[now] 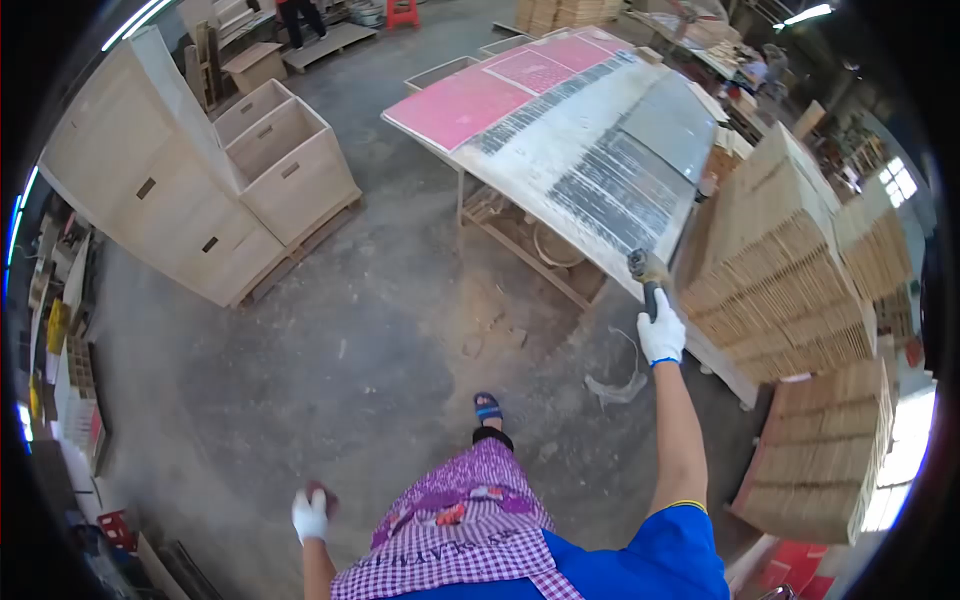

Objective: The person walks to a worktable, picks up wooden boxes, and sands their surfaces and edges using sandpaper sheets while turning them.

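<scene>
My right hand [662, 330], in a white glove, reaches forward, closed around the dark handle of a handheld power tool that looks like an angle grinder [643, 266]. The tool's head is at the near right edge of the worktable [480, 158]; I cannot tell if it rests there. Low on the left, beside my checked apron, hangs my gloved left hand [310, 514]. Its fingers are around a small dark reddish-brown thing [326, 496], too unclear to name. The tabletop carries pink sheets [535, 72] and worn black-and-white strips.
Stacked wooden boards [775, 260] stand close on the right, with another stack [815, 450] nearer. Pale wooden cabinets [170, 190] and open boxes [300, 165] sit on a pallet at left. Plastic scrap [617, 388] lies on the floor. A person [300, 20] is in the background.
</scene>
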Motion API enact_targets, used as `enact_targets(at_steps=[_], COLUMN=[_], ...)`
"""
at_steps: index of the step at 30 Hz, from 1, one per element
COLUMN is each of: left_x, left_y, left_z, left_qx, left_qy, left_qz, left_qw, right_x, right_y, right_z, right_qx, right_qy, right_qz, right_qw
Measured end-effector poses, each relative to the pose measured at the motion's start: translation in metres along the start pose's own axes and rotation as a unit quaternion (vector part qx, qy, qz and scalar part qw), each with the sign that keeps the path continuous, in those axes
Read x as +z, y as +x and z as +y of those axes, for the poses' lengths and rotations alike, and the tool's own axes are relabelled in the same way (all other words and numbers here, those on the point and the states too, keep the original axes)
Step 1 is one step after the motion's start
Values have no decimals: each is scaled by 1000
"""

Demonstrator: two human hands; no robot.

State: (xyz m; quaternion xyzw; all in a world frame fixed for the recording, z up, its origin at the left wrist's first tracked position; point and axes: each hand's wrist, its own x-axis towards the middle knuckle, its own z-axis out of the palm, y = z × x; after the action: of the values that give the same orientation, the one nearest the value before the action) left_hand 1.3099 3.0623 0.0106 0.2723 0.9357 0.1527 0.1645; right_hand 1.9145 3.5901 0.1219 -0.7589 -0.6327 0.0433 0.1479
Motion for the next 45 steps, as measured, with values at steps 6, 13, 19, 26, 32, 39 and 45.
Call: enact_targets(at_steps=[6, 13, 19, 26, 32, 39, 45], left_x=[-24, -38, -23, -6, 25, 68, 40], left_y=[-117, -70, -61, -107, -153, -207, -263], left_z=[-12, 120, 182, 157, 125, 106, 75], left_qx=[-276, -198, -254, -283, -318, -296, -250], left_qy=[128, 168, 184, 188, 133, 22, -57], left_qz=[-283, -129, -184, -230, -245, -242, -216], left_qw=[910, 957, 932, 912, 906, 924, 942], right_x=[61, 150, 194, 235, 241, 250, 240], right_y=[192, 323, 356, 324, 274, 28, -230], right_z=[3, -12, -35, -48, -40, -81, -120], right_qx=[-48, -56, -78, -79, -247, -464, -506], right_qy=[-92, -99, -168, -211, -192, -126, -149], right_qz=[3, 26, -24, -27, 110, -129, -639], right_qw=[995, 993, 982, 974, 943, 867, 560])
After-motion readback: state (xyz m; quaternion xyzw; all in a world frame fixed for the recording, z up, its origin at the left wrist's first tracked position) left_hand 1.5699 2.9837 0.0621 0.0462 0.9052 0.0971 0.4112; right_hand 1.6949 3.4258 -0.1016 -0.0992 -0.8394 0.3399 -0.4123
